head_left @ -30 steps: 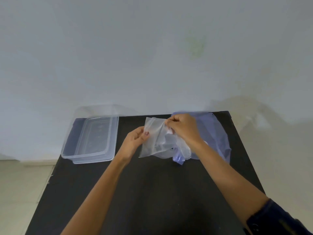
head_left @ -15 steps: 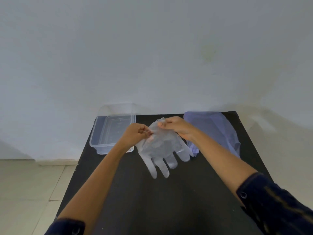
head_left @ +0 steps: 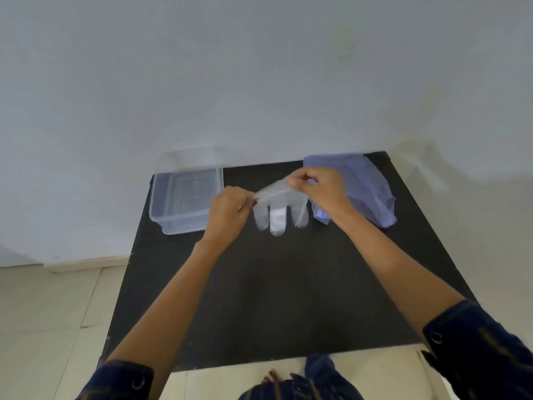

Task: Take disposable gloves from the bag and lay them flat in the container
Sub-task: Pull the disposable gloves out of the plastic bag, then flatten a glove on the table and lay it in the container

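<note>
A clear disposable glove (head_left: 278, 207) hangs above the black table (head_left: 277, 298), its fingers pointing down toward me. My left hand (head_left: 229, 212) pinches its cuff on the left and my right hand (head_left: 320, 190) pinches it on the right, stretching the cuff between them. The clear plastic container (head_left: 184, 200) sits at the table's far left corner, just left of my left hand. The pale blue bag (head_left: 366, 189) lies at the far right, partly behind my right hand.
A white wall stands right behind the table's far edge. Light floor tiles show to the left and near side of the table. My dark blue sleeves and lap fill the bottom of the view.
The glove has come out of the bag and unfolded, its fingers now hanging down. Both hands hold the cuff taut. The view has tilted downward, showing more of the table.
</note>
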